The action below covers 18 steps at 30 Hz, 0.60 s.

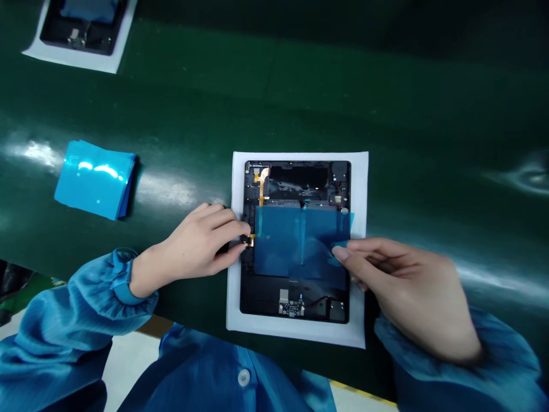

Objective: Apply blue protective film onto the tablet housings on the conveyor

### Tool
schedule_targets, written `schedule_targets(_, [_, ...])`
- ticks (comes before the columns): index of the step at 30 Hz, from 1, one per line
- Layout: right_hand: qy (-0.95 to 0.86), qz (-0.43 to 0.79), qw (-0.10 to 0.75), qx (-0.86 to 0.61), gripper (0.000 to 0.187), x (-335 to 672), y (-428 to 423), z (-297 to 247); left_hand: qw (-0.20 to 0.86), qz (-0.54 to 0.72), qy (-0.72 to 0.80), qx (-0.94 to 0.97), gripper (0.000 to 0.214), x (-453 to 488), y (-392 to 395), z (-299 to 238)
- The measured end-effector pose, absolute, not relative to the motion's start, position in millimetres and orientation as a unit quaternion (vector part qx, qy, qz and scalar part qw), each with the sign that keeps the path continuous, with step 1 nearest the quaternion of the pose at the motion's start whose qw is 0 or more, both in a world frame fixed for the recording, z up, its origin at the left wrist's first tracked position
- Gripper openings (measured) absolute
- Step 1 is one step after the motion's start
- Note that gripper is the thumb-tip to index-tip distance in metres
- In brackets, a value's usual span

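Note:
An opened tablet (317, 303), its black housing and inner parts exposed, lies in front of me. A translucent blue film (283, 246) covers its middle. My right hand (386, 274) pinches this film at its right side between thumb and forefinger. At the tablet's left edge, my left hand (206, 240) has thumb and forefinger closed around a small black part (246, 239) with gold edges. An orange flex cable (262, 189) runs down from the upper left and passes under the film. A small circuit board (291, 306) shows near the lower edge.
White padding (300, 333) lies under the tablet on a glossy green table (193, 103). A stack of blue films (94, 180) sits to the left. At the far upper left, another opened device (79, 43) rests on a white sheet (72, 61).

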State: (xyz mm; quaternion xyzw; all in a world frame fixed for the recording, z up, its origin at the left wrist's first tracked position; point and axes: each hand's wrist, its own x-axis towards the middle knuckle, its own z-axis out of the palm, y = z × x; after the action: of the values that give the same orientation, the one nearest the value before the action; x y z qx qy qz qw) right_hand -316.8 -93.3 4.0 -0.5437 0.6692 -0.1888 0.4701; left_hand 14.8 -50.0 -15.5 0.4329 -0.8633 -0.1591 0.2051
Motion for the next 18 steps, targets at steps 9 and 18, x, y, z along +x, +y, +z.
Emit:
schedule_targets(9, [0.669, -0.199, 0.481, -0.531, 0.035, -313.0, -94.7, 5.1, 0.208, -0.161, -0.863, 0.430, 0.011, 15.6, -50.4, -16.1])
schedule_targets(18, [0.665, -0.203, 0.493, -0.522, 0.039, -312.6, -95.0, 7.4, 0.197, -0.160, -0.862, 0.439, 0.013, 14.9, -49.8, -14.2])
